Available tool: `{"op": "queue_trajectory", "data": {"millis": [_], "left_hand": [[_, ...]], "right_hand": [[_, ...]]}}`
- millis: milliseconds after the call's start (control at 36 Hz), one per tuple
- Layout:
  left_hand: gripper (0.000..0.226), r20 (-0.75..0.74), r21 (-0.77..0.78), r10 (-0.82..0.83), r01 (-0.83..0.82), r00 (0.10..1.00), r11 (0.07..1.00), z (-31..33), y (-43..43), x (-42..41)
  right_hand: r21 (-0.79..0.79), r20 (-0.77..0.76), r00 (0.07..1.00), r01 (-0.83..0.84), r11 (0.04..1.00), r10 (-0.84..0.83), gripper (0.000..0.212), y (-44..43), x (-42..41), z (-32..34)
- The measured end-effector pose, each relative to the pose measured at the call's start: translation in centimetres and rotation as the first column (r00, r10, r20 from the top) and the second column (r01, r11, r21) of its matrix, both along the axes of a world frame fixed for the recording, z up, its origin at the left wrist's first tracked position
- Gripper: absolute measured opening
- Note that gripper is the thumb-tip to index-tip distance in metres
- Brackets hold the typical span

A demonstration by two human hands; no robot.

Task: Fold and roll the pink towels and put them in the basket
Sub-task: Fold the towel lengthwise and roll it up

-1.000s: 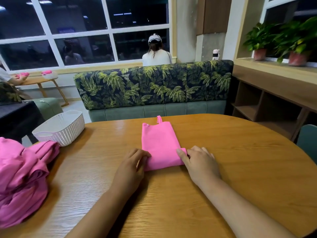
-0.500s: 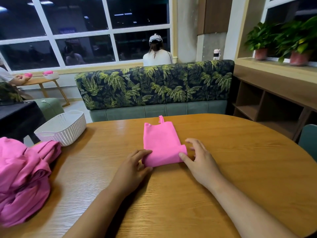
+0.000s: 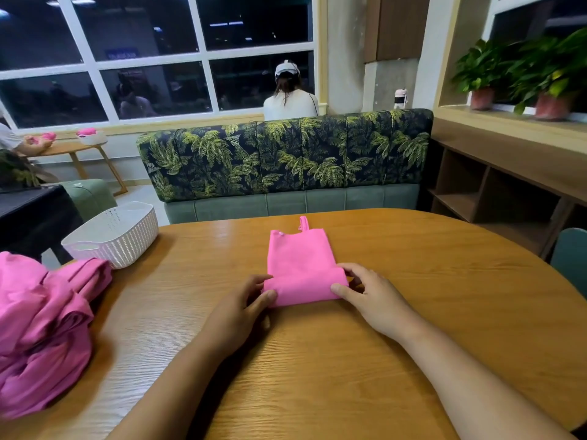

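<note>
Pile of loose pink towels (image 3: 41, 328): far left of the folded towel (image 3: 298, 258). White basket (image 3: 117, 236): left of it, farther back. Left hand (image 3: 241, 309) pinches the left end of its rolled near edge; right hand (image 3: 371, 300) pinches the right end. Folded towel lies on the table (image 3: 444, 312).

No legible text, blue sign (image 3: 121, 54) seen through the window (image 3: 152, 27) too blurred to read, small dark print on the inner wall of the basket (image 3: 127, 246) too small to make out
</note>
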State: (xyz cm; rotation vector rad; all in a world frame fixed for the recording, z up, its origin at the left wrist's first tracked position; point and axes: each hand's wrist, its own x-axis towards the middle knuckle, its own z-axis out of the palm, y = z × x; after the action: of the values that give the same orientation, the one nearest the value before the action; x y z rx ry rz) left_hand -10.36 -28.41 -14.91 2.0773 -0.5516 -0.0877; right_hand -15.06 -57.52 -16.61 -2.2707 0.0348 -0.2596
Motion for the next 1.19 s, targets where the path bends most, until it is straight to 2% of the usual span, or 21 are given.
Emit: {"op": "queue_trajectory", "data": {"millis": [111,222,333,361,417,444,500,556,611,639,694,778,861,972,1056,1194], "left_hand": [[0.022,0.015,0.033,0.015,-0.016,1.0,0.999,0.0,-0.1,-0.3],[0.035,0.039,0.04,0.045,-0.046,0.998,0.998,0.0,-0.5,-0.3],[0.035,0.14,0.178,0.073,-0.097,0.987,0.979,0.2,-1.0,-0.4],[0.042,0.145,0.221,0.068,-0.099,0.987,0.97,0.3,-1.1,-0.4],[0.069,0.103,0.221,0.132,-0.152,0.986,0.963,0.4,-1.5,-0.2],[0.068,0.092,0.221,0.177,-0.193,0.98,0.956,0.2,-1.6,-0.1],[0.039,0.18,0.16,0.208,-0.238,0.961,0.958,-0.4,-1.5,-0.1],[0.012,0.374,0.043,0.165,-0.194,0.913,0.98,-0.7,-1.1,-0.4],[0.027,0.522,0.051,0.061,-0.102,0.851,0.994,-0.9,-0.8,-0.7],[0.034,0.535,0.065,0.018,-0.062,0.845,0.996,-0.8,-0.7,-0.9],[0.034,0.513,0.065,-0.008,-0.03,0.858,0.997,-0.4,-0.8,-1.2],[0.025,0.504,0.063,-0.013,-0.022,0.864,0.998,-0.3,-0.8,-1.3],[0.025,0.466,0.091,-0.02,-0.025,0.884,0.996,-0.2,-0.7,-1.2],[0.047,0.38,0.144,-0.015,-0.043,0.925,0.989,-0.5,-0.4,-0.7],[0.054,0.33,0.151,0.001,-0.054,0.944,0.987,-0.7,-0.6,-0.3],[0.054,0.128,0.035,0.047,-0.052,0.991,0.998,-0.1,-0.6,-0.3]], "right_hand": [[0.018,-0.003,1.0,0.024,1.0,-0.024,0.046,0.1,-0.1,0.1],[-0.03,0.009,0.998,0.062,0.998,-0.062,0.044,0.7,-0.1,0.4],[-0.081,-0.028,0.993,0.111,0.991,-0.114,0.049,1.0,0.2,0.5],[-0.094,-0.036,0.992,0.12,0.988,-0.124,0.051,1.1,0.3,0.6],[-0.107,-0.045,0.988,0.142,0.984,-0.148,0.054,1.3,0.5,0.6],[-0.114,-0.043,0.986,0.153,0.982,-0.159,0.055,1.3,0.6,0.6],[-0.129,-0.041,0.983,0.17,0.977,-0.177,0.054,1.5,0.6,0.6],[-0.129,-0.042,0.981,0.181,0.975,-0.188,0.053,1.6,0.6,0.7],[-0.137,-0.039,0.98,0.186,0.973,-0.193,0.052,1.8,0.5,0.7],[-0.141,-0.026,0.98,0.193,0.971,-0.198,0.052,1.8,0.5,0.6],[-0.115,0.048,0.977,0.214,0.97,-0.21,0.047,2.0,0.3,0.4],[-0.036,0.225,0.963,0.163,0.986,-0.151,0.027,1.9,-0.2,0.4],[-0.071,0.307,0.949,0.098,0.993,-0.071,0.015,1.6,-0.5,0.2],[-0.1,0.214,0.973,0.104,0.99,-0.081,0.027,1.6,-0.5,0.4],[-0.134,0.131,0.988,0.103,0.986,-0.086,0.042,1.7,-0.5,0.5],[-0.128,0.065,0.995,0.089,0.988,-0.081,0.048,1.5,0.0,0.7]]}}
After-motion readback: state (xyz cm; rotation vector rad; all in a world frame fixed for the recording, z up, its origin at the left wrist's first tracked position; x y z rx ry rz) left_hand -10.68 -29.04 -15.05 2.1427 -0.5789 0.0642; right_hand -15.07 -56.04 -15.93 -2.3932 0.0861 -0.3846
